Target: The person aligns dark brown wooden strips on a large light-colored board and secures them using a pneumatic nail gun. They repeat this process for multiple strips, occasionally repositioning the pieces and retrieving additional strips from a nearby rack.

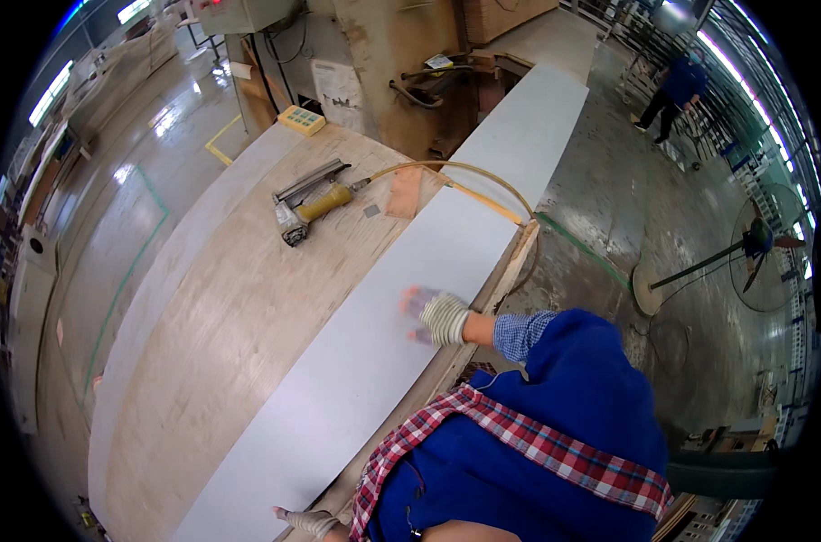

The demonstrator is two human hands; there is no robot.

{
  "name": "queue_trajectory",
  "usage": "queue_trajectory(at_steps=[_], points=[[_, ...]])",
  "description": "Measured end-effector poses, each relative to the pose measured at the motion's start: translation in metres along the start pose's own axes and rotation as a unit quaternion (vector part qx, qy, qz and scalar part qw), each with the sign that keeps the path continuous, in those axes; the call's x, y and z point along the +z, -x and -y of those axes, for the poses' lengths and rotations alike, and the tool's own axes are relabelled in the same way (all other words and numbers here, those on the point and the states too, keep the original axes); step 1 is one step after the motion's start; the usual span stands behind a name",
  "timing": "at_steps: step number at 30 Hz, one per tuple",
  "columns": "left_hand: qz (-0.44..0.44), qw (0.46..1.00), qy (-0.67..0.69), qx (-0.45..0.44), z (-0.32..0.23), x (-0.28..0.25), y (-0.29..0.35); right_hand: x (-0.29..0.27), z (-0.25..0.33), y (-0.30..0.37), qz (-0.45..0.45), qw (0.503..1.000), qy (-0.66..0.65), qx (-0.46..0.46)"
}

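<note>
A long white panel strip [374, 334] lies along the near side of a wooden work table [220, 298]. My right hand [439, 316], in a striped fingerless glove, rests on the strip with fingers spread, slightly blurred. Close to the strip's near edge at the bottom, my left hand [309, 521] wears a similar glove; its visible fingers are stretched out, and part of it is hidden. Neither hand holds anything. Beyond them, a pneumatic nail gun [315, 204] with a yellow grip lies on the wood, joined to a tan air hose [464, 166].
A small yellow box [302, 120] sits at the table's far corner. An orange-pink sheet [405, 192] and a small grey square [371, 210] lie near the nail gun. Another white panel [528, 126] extends beyond. Right are a standing fan [761, 242] and a person [680, 90].
</note>
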State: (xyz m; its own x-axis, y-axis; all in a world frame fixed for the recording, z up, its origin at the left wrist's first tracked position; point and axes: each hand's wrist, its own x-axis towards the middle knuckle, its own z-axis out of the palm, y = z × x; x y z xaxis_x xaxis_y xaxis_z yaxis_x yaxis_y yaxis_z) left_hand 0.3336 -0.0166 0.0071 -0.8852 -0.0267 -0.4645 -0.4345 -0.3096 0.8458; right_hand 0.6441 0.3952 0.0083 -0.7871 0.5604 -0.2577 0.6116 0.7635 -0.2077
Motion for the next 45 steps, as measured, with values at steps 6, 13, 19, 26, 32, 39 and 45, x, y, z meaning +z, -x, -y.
queue_trajectory(at_steps=[6, 13, 19, 26, 32, 39, 45], points=[[0.139, 0.466, -0.654, 0.58, -0.018, 0.133, -0.046, 0.001, -0.029, -0.018, -0.102, 0.955, -0.048, 0.274], [0.234, 0.554, -0.693, 0.397, 0.018, 0.154, -0.097, -0.002, -0.028, -0.016, -0.117, 0.948, -0.061, 0.291], [0.248, 0.587, -0.636, 0.436, 0.019, 0.147, -0.058, -0.001, -0.042, 0.005, -0.105, 0.953, -0.047, 0.28], [0.226, 0.568, -0.663, 0.432, 0.029, 0.123, -0.041, 0.009, -0.051, 0.01, -0.105, 0.957, -0.034, 0.27], [0.178, 0.557, -0.702, 0.408, 0.05, 0.181, 0.007, 0.011, -0.055, 0.006, -0.137, 0.96, -0.057, 0.236], [0.573, 0.482, -0.501, 0.433, 0.245, 0.443, 0.132, -0.003, -0.092, -0.051, -0.24, 0.943, -0.117, 0.199], [0.523, 0.397, -0.607, 0.447, 0.309, 0.56, 0.18, -0.01, -0.119, -0.087, -0.412, 0.847, -0.306, 0.139]])
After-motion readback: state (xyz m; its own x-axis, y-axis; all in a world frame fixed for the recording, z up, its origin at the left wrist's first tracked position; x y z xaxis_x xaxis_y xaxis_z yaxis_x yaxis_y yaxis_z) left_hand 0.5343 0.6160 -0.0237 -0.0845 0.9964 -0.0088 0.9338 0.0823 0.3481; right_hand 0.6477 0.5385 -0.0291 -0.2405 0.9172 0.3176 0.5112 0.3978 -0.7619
